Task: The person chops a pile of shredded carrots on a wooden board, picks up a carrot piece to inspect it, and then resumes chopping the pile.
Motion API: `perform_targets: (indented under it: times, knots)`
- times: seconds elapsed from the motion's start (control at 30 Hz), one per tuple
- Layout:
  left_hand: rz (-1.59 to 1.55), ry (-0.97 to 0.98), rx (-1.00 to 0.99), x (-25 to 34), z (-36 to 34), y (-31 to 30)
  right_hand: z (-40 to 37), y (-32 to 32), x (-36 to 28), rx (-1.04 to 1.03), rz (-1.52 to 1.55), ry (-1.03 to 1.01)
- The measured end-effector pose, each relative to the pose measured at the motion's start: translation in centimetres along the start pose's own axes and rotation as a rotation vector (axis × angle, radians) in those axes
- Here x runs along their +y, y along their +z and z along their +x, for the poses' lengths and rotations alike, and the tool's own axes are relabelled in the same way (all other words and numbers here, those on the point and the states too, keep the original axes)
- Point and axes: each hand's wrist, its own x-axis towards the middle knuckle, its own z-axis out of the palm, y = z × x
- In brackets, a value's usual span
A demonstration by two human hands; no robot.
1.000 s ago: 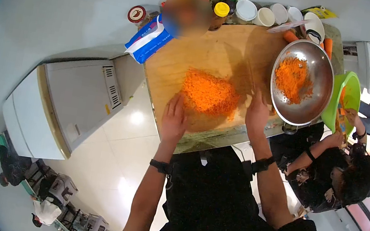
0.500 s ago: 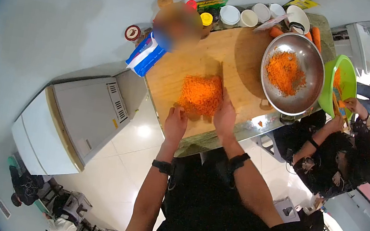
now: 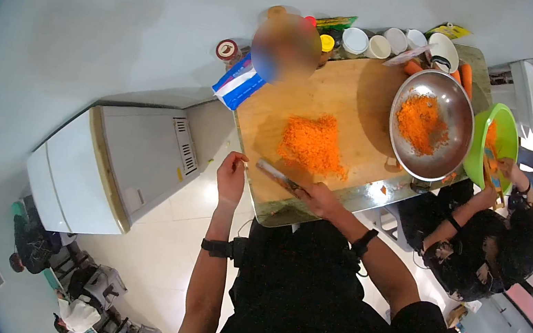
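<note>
A heap of shredded carrot (image 3: 314, 145) lies on the wooden cutting board (image 3: 354, 97). My right hand (image 3: 321, 200), at the board's near edge, is closed round the handle of a knife (image 3: 276, 174). Its blade points left, held low in front of the heap and apart from it. My left hand (image 3: 232, 173) is off the board's left edge, near the blade tip, with its fingers curled together. Whether anything is between those fingers I cannot make out.
Right of the heap stands a steel bowl (image 3: 447, 150) with shredded carrot. Beyond it, another person's hands (image 3: 497, 182) work at a green basin (image 3: 510, 135). Jars, white cups (image 3: 379, 47), whole carrots (image 3: 466, 81) and a blue-white packet (image 3: 239, 84) line the back. A white appliance (image 3: 134, 163) stands left.
Both hands have drawn away from the carrot heap toward me. The knife has turned from upright beside the heap to pointing left. My left hand has moved left, off the board. The view has shifted slightly.
</note>
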Motion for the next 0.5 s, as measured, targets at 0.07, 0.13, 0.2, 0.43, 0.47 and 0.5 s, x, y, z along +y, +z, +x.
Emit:
perform_targets:
  times: [0.07, 0.13, 0.2, 0.43, 0.47, 0.5]
  knots:
    - [0.016, -0.114, -0.028, 0.3, -0.4, -1.0, 0.5, 1.2, -0.2, 0.008, -0.006, -0.119]
    - [0.033, -0.138, -0.018, 0.0, -1.1, -1.5, 0.9, 0.6, -1.1, 0.084, -0.035, -0.188]
    - [0.045, -0.161, -0.010, -0.5, -2.2, -1.9, 0.9, -0.4, -1.0, -0.004, -0.154, -0.109]
    - [0.009, -0.273, 0.021, -1.5, -5.7, -3.3, 1.4, -1.9, 3.4, 0.205, -0.204, 0.160]
    - [-0.026, -0.274, 0.029, -1.9, -6.0, -3.2, 1.4, -1.7, 3.9, 0.208, -0.204, 0.155]
    - [-0.062, -0.275, 0.037, -2.2, -6.2, -3.1, 1.2, -1.2, 4.3, 0.252, -0.164, 0.085]
